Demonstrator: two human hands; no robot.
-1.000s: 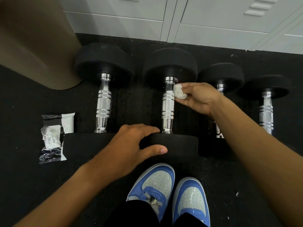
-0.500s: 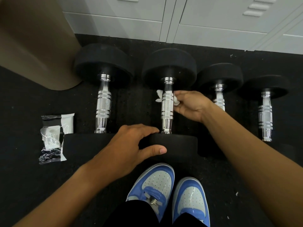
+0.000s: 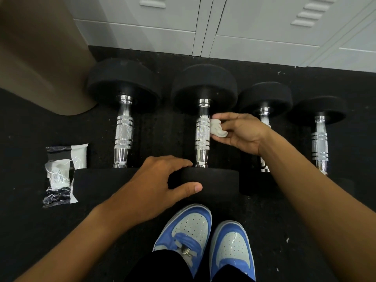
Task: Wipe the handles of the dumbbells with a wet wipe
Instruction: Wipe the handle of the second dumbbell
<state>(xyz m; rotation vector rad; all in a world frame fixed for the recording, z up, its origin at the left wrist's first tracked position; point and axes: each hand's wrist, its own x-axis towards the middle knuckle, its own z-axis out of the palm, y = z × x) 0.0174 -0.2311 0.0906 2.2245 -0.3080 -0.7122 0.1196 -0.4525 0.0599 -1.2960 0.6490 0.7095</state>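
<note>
Several black dumbbells with chrome handles lie side by side on the black floor. My right hand (image 3: 240, 132) pinches a crumpled white wet wipe (image 3: 217, 129) against the right side of the second dumbbell's handle (image 3: 202, 135). My left hand (image 3: 160, 186) rests over the near black head (image 3: 215, 180) of that same dumbbell, fingers curled on its rim. The leftmost dumbbell's handle (image 3: 123, 133) is untouched. My right forearm hides part of the third dumbbell's handle (image 3: 265, 119). The fourth handle (image 3: 319, 143) stands at the far right.
A wet wipe packet (image 3: 63, 176) lies on the floor at the left. A tan bin (image 3: 40, 58) stands at the back left. White lockers (image 3: 244, 27) line the back. My blue and white shoes (image 3: 203, 237) are just behind the dumbbells.
My right hand slid the wipe from around the handle back out to its right side and slightly upward. My left hand stayed on the dumbbell's head.
</note>
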